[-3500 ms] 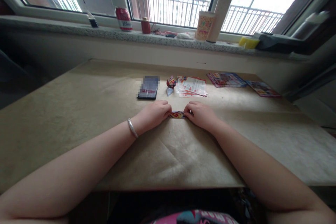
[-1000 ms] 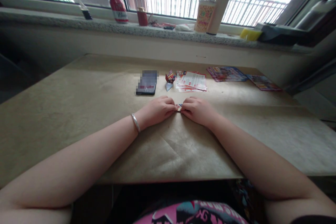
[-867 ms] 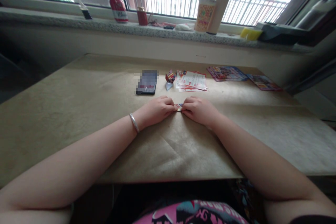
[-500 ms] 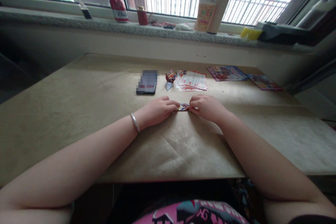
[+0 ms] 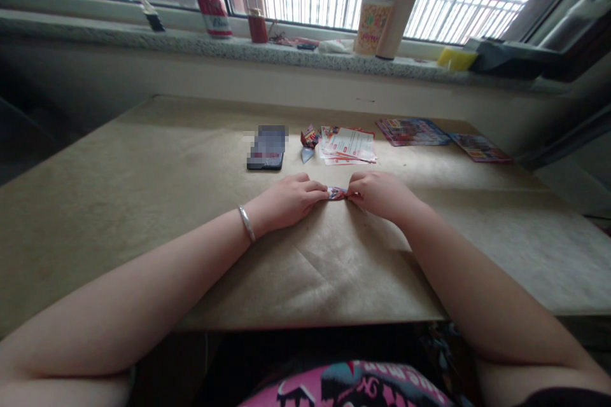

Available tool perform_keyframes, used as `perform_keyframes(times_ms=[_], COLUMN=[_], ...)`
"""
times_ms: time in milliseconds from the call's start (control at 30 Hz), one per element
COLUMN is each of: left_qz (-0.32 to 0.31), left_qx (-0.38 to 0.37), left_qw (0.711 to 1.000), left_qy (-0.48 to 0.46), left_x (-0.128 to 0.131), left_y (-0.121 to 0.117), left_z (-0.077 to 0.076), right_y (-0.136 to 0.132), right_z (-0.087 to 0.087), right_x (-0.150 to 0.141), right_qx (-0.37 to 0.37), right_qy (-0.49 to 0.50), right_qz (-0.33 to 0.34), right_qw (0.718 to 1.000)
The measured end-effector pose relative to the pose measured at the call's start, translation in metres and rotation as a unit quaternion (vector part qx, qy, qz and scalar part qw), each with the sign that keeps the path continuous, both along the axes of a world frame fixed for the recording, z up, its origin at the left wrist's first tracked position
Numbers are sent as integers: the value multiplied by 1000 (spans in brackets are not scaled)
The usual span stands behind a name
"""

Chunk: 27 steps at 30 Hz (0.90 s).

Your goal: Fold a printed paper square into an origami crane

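A narrow folded strip of printed red-and-blue paper (image 5: 337,193) lies on the tan kraft-paper table covering (image 5: 143,165). My left hand (image 5: 286,201), with a silver bangle (image 5: 246,223) on its wrist, pinches the strip's left end. My right hand (image 5: 382,196) holds its right end between the fingertips. The middle of the strip shows between my hands. Both ends are hidden under my fingers.
Ahead on the table lie a phone (image 5: 266,156), a small folded paper piece (image 5: 309,143), a stack of printed flyers (image 5: 347,145) and glossy magazines (image 5: 413,132). A stone windowsill (image 5: 267,54) beyond holds a red can (image 5: 214,13), cups and a yellow sponge (image 5: 457,58).
My right hand has moved right, away from my left, and more of the strip now shows between them. The view has tilted slightly.
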<state>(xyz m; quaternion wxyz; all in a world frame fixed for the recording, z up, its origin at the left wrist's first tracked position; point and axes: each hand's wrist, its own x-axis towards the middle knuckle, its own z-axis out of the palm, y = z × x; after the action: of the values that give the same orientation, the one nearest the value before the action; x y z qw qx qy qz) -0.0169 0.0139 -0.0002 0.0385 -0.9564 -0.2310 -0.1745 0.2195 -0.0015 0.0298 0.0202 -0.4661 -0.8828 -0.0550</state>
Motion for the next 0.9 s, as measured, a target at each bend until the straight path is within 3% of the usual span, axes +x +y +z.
perform_keyframes(times_ms=[267,467,633,700,800,900], left_qz=[15,3,-25,-35,-42,-33], left_qx=[-20,-54,-36,-30,-30,-28], left_qw=[1000,999,999,999,998,999], left_qy=[-14,4,-10,-22,-27,-26], left_x=[0,-1,1,3,4,4], left_y=[0,-3,-7,-7,-6,-6], left_z=[-3,5,6,3,0,0], right_y=[1,10,21,22,20,16], right_z=[4,-14,-34,-37,-36,-31], right_x=[7,7,2,2,3,4], right_qx=[-5,48,46,49,60,55], right_qy=[-16,70,168,188,206,186], right_qz=[-39,-60,17,20,26,92], right_qw=[999,995,985,981,976,977])
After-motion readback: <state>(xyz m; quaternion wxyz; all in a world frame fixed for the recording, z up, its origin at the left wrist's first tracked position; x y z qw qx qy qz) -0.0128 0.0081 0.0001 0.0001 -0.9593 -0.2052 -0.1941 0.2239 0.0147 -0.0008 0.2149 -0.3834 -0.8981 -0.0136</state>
